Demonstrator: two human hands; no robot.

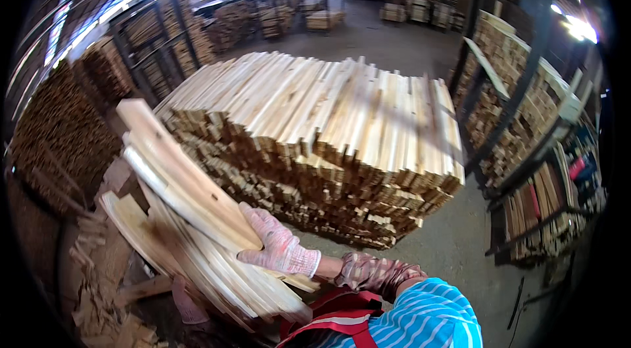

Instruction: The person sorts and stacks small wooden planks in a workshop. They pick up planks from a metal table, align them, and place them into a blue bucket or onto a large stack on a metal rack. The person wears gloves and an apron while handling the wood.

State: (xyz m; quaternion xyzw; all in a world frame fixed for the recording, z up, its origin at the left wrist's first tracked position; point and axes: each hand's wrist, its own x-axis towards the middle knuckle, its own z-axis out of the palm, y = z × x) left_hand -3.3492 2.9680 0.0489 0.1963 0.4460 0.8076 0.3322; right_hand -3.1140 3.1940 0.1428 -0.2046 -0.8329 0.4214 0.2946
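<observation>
My right hand (281, 243), in a pale knit glove with reddish stains, is closed round the near end of a few pale wooden slats (187, 180). These slant up to the left above a fanned bundle of more wooden slats (217, 269), which lies across the front of my body. At the bundle's lower left side, my gloved left hand (188, 302) is against the slats and cradles them. Its fingers are mostly hidden by the wood and shadow. Ahead stands a large, waist-high stack of slats (315, 101), laid side by side with uneven ends.
Broken wood scraps (108, 295) lie at lower left. A dark metal frame (519, 105) holds stacked wood on the right, with a rack of boards (542, 207) below it. Another metal frame (154, 46) stands at left. Grey concrete floor (388, 42) runs behind the stack.
</observation>
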